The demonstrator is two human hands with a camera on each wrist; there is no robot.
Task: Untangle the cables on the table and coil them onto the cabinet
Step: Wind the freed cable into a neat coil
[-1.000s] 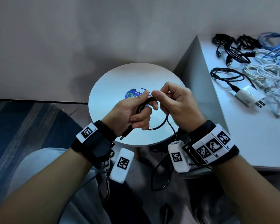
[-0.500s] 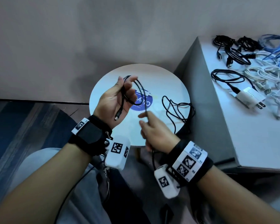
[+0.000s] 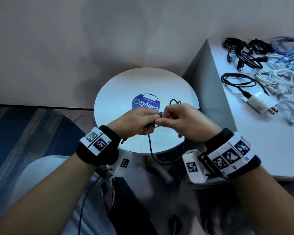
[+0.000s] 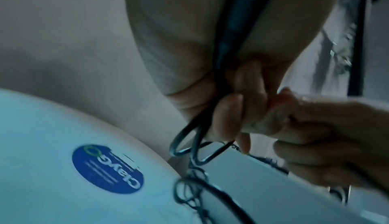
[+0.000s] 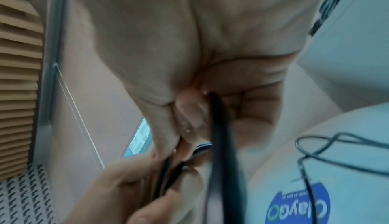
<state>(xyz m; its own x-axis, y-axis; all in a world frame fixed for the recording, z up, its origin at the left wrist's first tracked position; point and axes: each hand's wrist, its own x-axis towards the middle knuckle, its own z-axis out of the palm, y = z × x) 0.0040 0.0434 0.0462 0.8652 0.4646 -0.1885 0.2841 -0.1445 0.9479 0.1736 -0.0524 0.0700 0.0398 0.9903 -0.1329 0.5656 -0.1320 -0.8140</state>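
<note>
Both hands meet above the near part of the round white table (image 3: 119,92). My left hand (image 3: 139,122) grips several loops of a thin black cable (image 3: 150,146), its plug sticking out below the wrist. My right hand (image 3: 176,119) pinches the same black cable (image 5: 223,152) right beside the left fingers. In the left wrist view the cable loops (image 4: 189,146) poke out past my curled fingers (image 4: 229,116). A slack length hangs down below the table edge. More of the cable (image 3: 175,101) lies loose on the table behind my right hand.
A grey cabinet (image 3: 270,150) stands to the right, carrying coiled black cables (image 3: 241,51), blue cables (image 3: 288,50), white cables (image 3: 278,77) and a white charger plug (image 3: 260,102). A blue round sticker (image 3: 146,102) marks the table's middle. My knees and the floor lie below.
The hands were together, then apart with the left raised and the right lower drawing cable out. Now they are back together above the table, with another loop in the left hand.
</note>
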